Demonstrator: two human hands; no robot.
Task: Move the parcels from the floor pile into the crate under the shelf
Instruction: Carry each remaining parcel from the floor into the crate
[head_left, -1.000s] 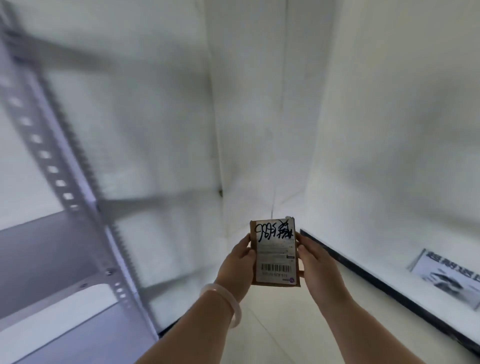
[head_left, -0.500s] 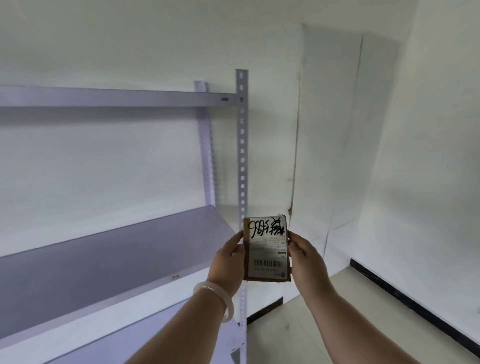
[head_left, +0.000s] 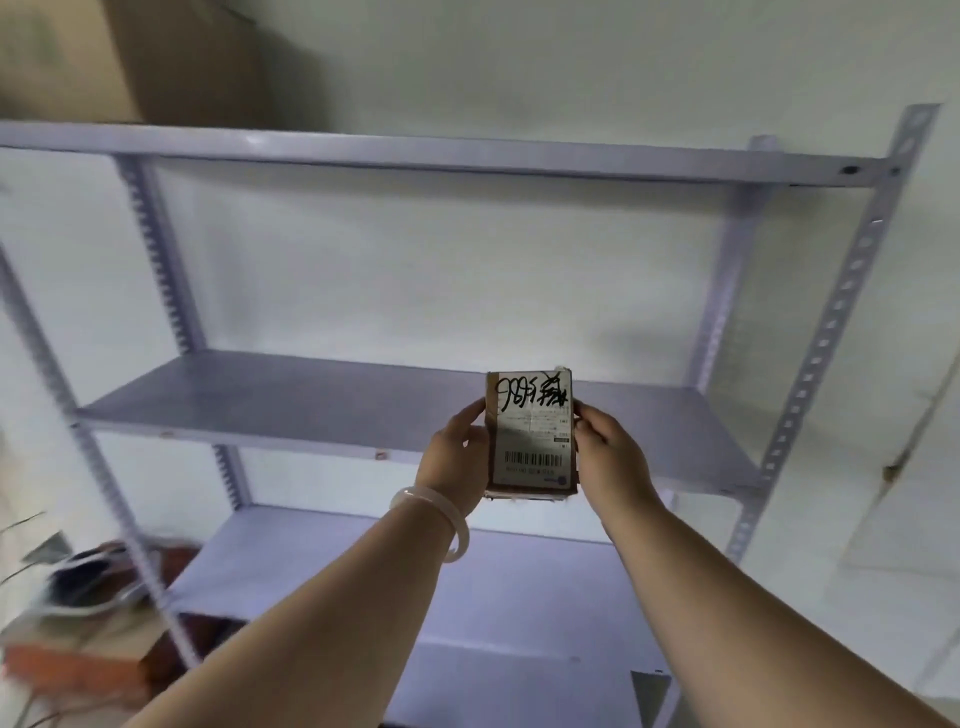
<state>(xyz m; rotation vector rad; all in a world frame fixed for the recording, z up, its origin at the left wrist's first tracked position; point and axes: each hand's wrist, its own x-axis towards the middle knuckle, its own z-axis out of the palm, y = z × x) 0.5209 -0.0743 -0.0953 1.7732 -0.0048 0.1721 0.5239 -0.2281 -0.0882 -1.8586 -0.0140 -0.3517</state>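
I hold a small brown cardboard parcel (head_left: 531, 434) upright in front of me, its white label with a barcode and black marker scrawl facing me. My left hand (head_left: 454, 457) grips its left edge and my right hand (head_left: 610, 457) grips its right edge. A pale bangle sits on my left wrist. The parcel hangs in the air in front of the middle board of a grey-violet metal shelf (head_left: 395, 410). No crate is visible, and no floor pile is clearly in view.
The shelf has slotted uprights (head_left: 831, 332) and a lower board (head_left: 467, 571). A large cardboard box (head_left: 130, 57) stands on its top board. At lower left lie blurred packages (head_left: 88, 587) and an orange-brown object (head_left: 67, 670). White walls stand behind and to the right.
The view has swung left from the room's corner onto the shelf, which now fills the frame. The parcel stays between both hands, held the same way.
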